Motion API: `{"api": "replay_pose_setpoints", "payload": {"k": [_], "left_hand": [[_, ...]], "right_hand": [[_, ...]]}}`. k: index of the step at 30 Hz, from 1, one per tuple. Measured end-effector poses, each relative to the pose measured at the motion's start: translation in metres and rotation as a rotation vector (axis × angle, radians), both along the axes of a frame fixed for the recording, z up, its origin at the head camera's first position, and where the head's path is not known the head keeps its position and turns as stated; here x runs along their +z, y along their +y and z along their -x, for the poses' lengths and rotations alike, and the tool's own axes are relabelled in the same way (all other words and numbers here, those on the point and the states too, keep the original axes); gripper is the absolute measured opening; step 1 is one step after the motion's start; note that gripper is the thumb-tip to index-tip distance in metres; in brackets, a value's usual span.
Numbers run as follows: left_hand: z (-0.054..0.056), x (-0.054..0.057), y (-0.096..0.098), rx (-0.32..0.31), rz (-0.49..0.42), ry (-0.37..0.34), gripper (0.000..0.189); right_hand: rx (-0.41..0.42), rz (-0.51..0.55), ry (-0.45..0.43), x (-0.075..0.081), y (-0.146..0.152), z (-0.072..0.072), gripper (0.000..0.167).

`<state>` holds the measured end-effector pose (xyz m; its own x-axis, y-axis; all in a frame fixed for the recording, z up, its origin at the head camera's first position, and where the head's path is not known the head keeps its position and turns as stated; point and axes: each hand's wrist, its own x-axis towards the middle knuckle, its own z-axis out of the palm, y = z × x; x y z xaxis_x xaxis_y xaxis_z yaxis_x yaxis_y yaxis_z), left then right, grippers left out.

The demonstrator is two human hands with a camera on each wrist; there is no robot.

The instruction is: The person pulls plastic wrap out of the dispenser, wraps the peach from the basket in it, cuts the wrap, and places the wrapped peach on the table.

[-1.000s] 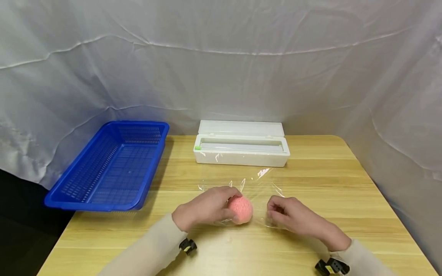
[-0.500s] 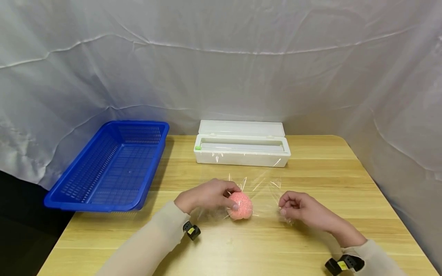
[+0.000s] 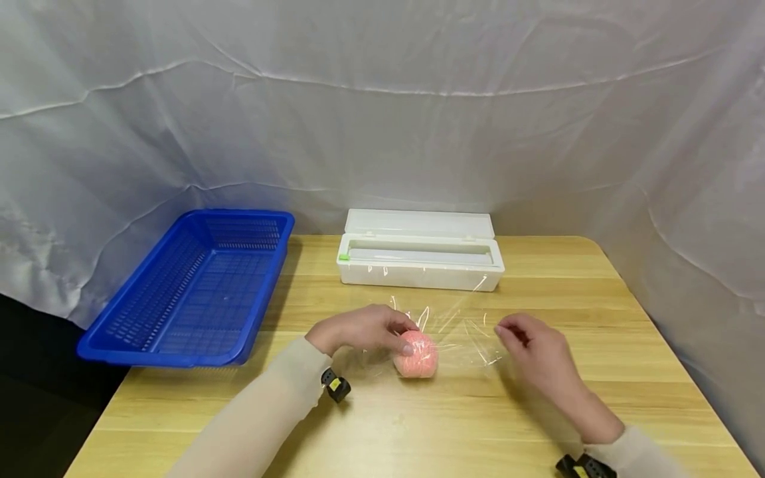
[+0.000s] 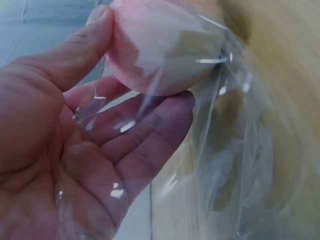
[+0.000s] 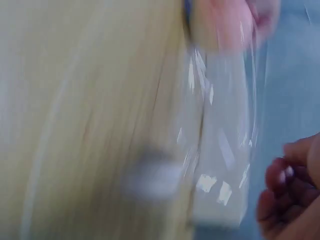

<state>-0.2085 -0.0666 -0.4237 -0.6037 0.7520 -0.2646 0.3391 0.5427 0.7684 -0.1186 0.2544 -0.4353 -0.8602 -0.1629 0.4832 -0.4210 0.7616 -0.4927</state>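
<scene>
A pink, rough-surfaced ball (image 3: 417, 355) sits near the middle of the table under clear plastic wrap (image 3: 472, 342). My left hand (image 3: 366, 330) holds it from the left, thumb on the near side and fingers beyond. In the left wrist view, wrap also lies across the left hand's (image 4: 100, 155) palm and fingers. My right hand (image 3: 540, 355) is raised by the wrap's right side, fingers loosely bent. A gap shows between the right fingers (image 5: 275, 180) and the hanging wrap (image 5: 220, 145) in the right wrist view, with nothing visible in that hand.
Behind the ball stands a white wrap dispenser box (image 3: 421, 275), lid up, with a roll inside and a green slider (image 3: 344, 257) at its left end. A blue perforated basket (image 3: 257, 318) is at the left of the wooden table (image 3: 382, 431). Grey cloth (image 3: 382, 146) surrounds the back.
My right hand has moved right and away from me, off the wrap's near right corner. The left hand has shifted slightly forward with the ball, and the wrap now covers the ball's front.
</scene>
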Motion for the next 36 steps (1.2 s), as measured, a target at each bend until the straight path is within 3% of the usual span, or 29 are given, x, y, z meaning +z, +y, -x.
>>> {"api": "replay_pose_setpoints", "payload": {"k": [2, 4, 7, 12, 19, 26, 33, 36], "left_hand": [[0.002, -0.001, -0.001, 0.002, -0.003, -0.014, 0.042], [0.004, -0.001, -0.003, 0.005, -0.007, -0.030, 0.041], [0.007, 0.000, -0.005, -0.001, 0.000, -0.032, 0.041], [0.012, 0.000, -0.005, -0.036, 0.005, -0.013, 0.041], [0.017, -0.005, -0.008, -0.018, -0.027, -0.029, 0.038], [0.014, -0.005, -0.022, 0.055, -0.050, -0.012, 0.041], [0.005, -0.008, -0.062, 0.115, -0.025, -0.162, 0.037], [0.006, -0.011, -0.073, 0.187, -0.081, -0.220, 0.039]], "right_hand": [[0.114, -0.111, 0.208, 0.002, -0.021, -0.008, 0.008], [0.247, -0.232, 0.301, 0.003, -0.042, -0.015, 0.018], [0.369, -0.409, 0.270, 0.001, -0.065, -0.020, 0.034], [0.366, -0.582, 0.206, -0.006, -0.081, -0.013, 0.064], [0.320, -0.553, 0.105, -0.015, -0.086, 0.002, 0.089], [0.271, -0.519, 0.085, -0.017, -0.089, 0.013, 0.075], [0.268, -0.480, 0.084, -0.020, -0.092, 0.019, 0.083], [0.258, -0.476, 0.083, -0.022, -0.094, 0.022, 0.082]]}}
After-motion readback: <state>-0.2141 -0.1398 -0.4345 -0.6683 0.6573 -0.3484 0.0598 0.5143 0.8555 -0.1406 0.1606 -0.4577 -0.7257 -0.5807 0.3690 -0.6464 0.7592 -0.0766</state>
